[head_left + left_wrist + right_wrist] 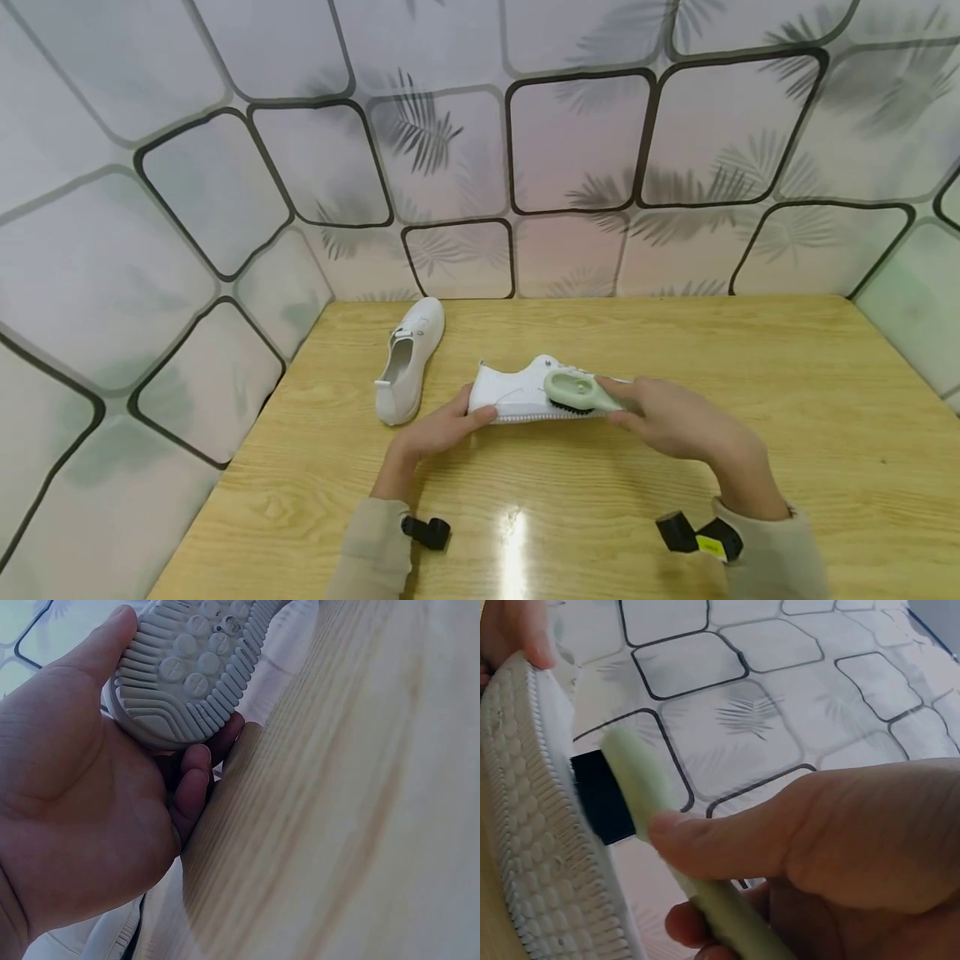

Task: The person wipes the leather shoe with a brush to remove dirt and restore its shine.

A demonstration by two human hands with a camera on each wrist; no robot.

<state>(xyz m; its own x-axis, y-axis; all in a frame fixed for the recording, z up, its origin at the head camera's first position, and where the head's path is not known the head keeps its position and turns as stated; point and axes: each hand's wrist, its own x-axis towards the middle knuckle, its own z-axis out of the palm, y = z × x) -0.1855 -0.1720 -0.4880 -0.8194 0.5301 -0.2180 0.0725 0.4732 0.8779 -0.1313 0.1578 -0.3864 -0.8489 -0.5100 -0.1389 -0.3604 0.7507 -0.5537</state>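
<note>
A white shoe (510, 392) is held on its side by my left hand (442, 429), which grips the heel end. In the left wrist view, the thumb lies along the edge of the ridged, studded sole (196, 656) and the fingers curl beneath the heel. My right hand (671, 417) grips the handle of a pale green brush (573, 387). The brush's black bristles (600, 796) touch the shoe's side, just above the sole edge. How the shoe's toe end lies is partly hidden behind the brush and right hand.
A second white shoe (408, 362) stands upright on the wooden table (300, 492), left of the left hand. Patterned wall covering (450, 167) rises behind the table and along its left side. Black wrist cameras are strapped at both sleeves.
</note>
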